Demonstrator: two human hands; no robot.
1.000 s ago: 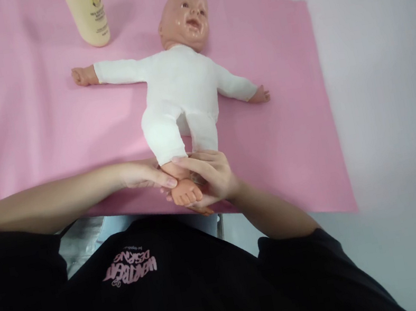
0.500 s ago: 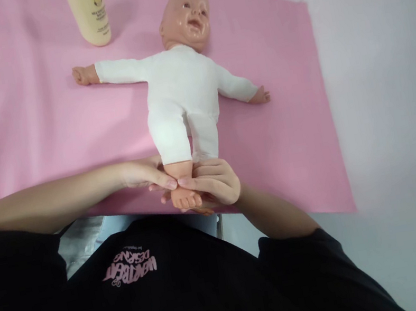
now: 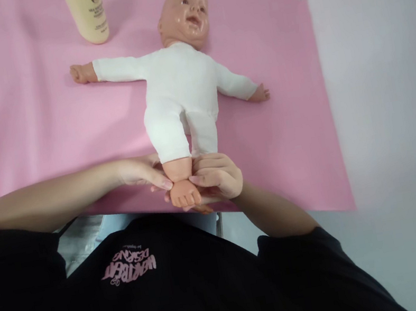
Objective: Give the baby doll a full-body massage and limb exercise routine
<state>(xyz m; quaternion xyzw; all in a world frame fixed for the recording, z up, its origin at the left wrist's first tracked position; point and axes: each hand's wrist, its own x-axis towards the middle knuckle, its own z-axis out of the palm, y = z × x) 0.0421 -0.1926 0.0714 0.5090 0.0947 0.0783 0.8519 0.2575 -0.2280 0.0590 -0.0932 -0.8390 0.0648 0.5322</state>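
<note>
A baby doll [image 3: 179, 83] with a white cloth body lies on its back, arms spread, its feet toward me. My left hand [image 3: 146, 172] grips the ankle of the doll's foot [image 3: 185, 194] from the left, thumb on its near side and fingers beneath. From the right, my right hand [image 3: 219, 175] is closed around the same ankle, its thumb at the edge of the foot. The thumbs sit apart on either side of the ankle. Most of the doll's other foot is hidden behind my right hand and this foot.
The doll lies on a pink mat [image 3: 290, 146] whose near edge runs just in front of my body. A pale yellow bottle [image 3: 89, 15] stands at the upper left, its top out of view. A white surface [image 3: 377, 66] extends to the right of the mat.
My thumbs have moved apart, from meeting over the top of the foot to the two sides of the ankle. The doll's raised leg has shifted slightly.
</note>
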